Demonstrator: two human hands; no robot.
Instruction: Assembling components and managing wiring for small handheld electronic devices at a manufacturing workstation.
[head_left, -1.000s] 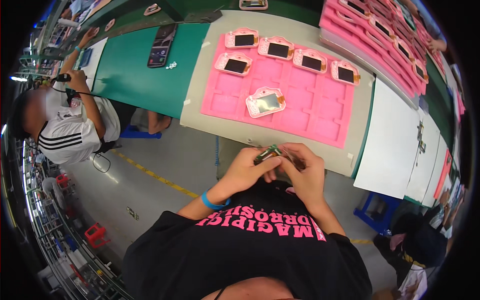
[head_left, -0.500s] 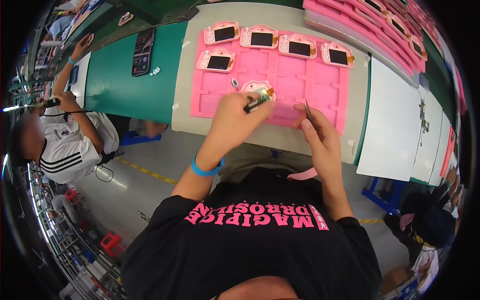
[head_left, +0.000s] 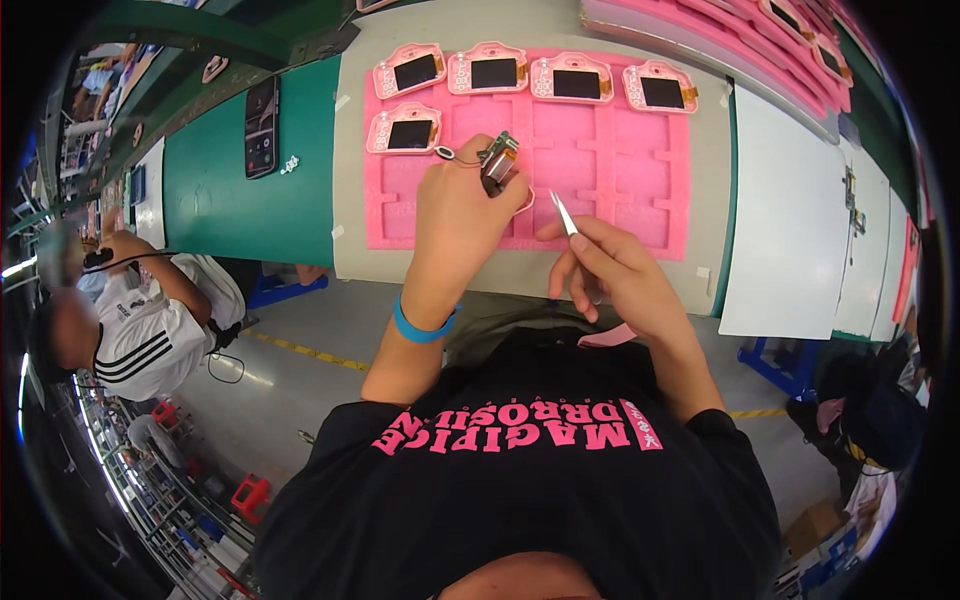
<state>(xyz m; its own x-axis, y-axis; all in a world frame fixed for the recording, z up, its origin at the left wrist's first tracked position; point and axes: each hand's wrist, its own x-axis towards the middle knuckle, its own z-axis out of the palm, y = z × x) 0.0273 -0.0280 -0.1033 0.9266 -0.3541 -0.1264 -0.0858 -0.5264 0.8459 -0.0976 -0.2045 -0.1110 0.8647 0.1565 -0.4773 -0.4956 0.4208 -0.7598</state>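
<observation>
My left hand pinches a small green circuit board between thumb and fingers, tilted up on edge. A small oval speaker on a thin wire hangs out beside that hand. Beneath the hand, the edge of a pink toy-camera shell shows; the rest is hidden. My right hand grips metal tweezers, tips pointing up and apart from the board. Both hands are over the near side of a pink foam tray.
Several pink camera shells with dark screens sit along the tray's far and left sides. A phone and small white pieces lie on the green mat. Stacked pink trays stand far right. Another person works at left.
My left hand has lifted and turned the circuit board up on edge, away from the shell. The tweezers in my right hand have swung to point up and left. The whole view has shifted slightly.
</observation>
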